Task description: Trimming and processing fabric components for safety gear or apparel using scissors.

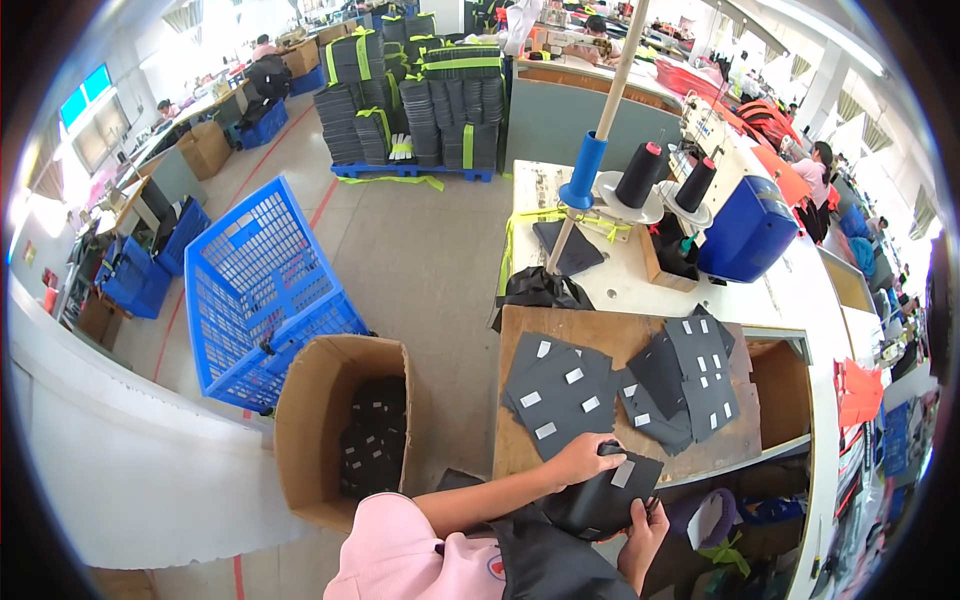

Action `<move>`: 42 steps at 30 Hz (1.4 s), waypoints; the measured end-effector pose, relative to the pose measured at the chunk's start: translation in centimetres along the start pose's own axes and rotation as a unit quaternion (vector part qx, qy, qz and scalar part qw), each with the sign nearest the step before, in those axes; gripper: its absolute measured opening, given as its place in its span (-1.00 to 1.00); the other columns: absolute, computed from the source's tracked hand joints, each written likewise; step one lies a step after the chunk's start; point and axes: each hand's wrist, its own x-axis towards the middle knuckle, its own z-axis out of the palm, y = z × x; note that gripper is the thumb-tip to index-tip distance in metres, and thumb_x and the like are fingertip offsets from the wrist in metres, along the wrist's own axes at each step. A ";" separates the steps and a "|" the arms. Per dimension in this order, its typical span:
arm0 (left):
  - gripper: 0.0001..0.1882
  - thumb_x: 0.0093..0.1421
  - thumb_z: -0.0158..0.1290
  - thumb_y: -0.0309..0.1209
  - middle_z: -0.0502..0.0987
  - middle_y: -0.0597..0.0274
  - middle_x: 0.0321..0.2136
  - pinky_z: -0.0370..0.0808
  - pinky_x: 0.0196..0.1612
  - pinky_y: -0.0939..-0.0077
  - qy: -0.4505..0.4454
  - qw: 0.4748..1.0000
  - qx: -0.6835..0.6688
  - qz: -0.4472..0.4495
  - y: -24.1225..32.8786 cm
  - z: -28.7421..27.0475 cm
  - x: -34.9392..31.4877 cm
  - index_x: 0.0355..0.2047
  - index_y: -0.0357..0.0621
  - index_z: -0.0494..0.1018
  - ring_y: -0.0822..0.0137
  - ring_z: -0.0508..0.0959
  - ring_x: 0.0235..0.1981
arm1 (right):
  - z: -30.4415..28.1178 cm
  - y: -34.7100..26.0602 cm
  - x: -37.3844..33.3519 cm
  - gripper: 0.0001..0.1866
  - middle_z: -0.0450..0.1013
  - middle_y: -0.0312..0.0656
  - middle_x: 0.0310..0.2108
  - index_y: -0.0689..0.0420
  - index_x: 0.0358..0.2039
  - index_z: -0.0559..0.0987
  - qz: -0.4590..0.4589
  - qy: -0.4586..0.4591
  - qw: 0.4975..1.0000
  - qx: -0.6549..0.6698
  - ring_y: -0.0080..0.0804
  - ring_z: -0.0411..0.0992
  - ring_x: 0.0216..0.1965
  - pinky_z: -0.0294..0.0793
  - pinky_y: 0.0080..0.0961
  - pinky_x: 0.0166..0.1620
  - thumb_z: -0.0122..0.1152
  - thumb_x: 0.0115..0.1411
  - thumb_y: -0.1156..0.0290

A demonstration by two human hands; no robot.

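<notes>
In front of my body I hold a dark grey fabric panel (600, 500) with a pale rectangular patch on it. My left hand (583, 462) is closed on its upper edge, where the cloth folds over. At the lower right edge, my right hand (643, 532) pinches the same panel; a small dark tip shows by those fingers, too small to name. Just beyond my hands is a brown wooden board (640, 325). On it lie a left group of dark panels (560, 385) and a right group (700, 375), each bearing pale patches.
At my left stands a cardboard box (345, 350) with dark patched pieces inside. Behind it a blue plastic crate (265, 280) is tilted. A white sewing table (530, 190) carries thread cones (638, 175) and a blue machine part (750, 230). Stacked dark panels (440, 110) sit on a pallet.
</notes>
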 end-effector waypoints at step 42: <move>-0.75 -0.01 0.16 -0.48 0.49 0.31 -0.45 0.42 -0.34 0.62 -0.058 0.989 -0.095 -0.100 2.4 0.8 1.4 -0.29 -0.25 0.45 0.52 0.46 -0.43 | -3.0 0.1 0.0 -0.68 0.34 -0.26 -0.39 0.15 -0.21 0.45 -0.194 0.169 0.928 -0.270 -0.50 0.31 -0.46 0.26 -0.59 -0.31 0.22 -0.04 0.56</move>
